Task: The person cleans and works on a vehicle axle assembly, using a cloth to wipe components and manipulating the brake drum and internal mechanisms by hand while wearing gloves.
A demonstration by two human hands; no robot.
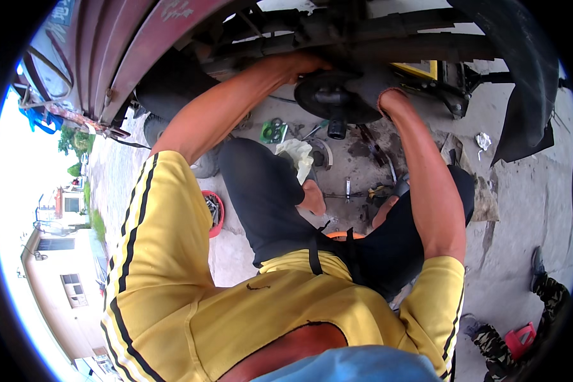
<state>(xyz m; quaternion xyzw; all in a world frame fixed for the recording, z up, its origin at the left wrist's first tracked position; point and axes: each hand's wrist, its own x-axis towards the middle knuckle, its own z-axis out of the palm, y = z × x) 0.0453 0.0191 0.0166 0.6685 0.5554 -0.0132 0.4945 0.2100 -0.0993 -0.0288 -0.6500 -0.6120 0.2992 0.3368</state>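
Above my knees, under the vehicle, a dark round plate with a hub [330, 97] in its middle sits on the axle end. My left hand [309, 65] reaches to the plate's upper left edge, its fingers lost in the shadow behind it. At the plate's right side is my right hand [377, 87], in a dark glove with a reddish cuff. The glove blends into the dark metal, so its finger shape does not show. Both hands are close to the plate, one on each side.
Leaf springs [420, 48] run overhead, with a yellow-framed stand [420, 69] at the right. On the ground lie a spanner [347, 190], pale crumpled paper [296, 155] and a curved brake shoe [325, 155]. A red tub [215, 213] is at left; another person's camouflage trousers [490, 347] show lower right.
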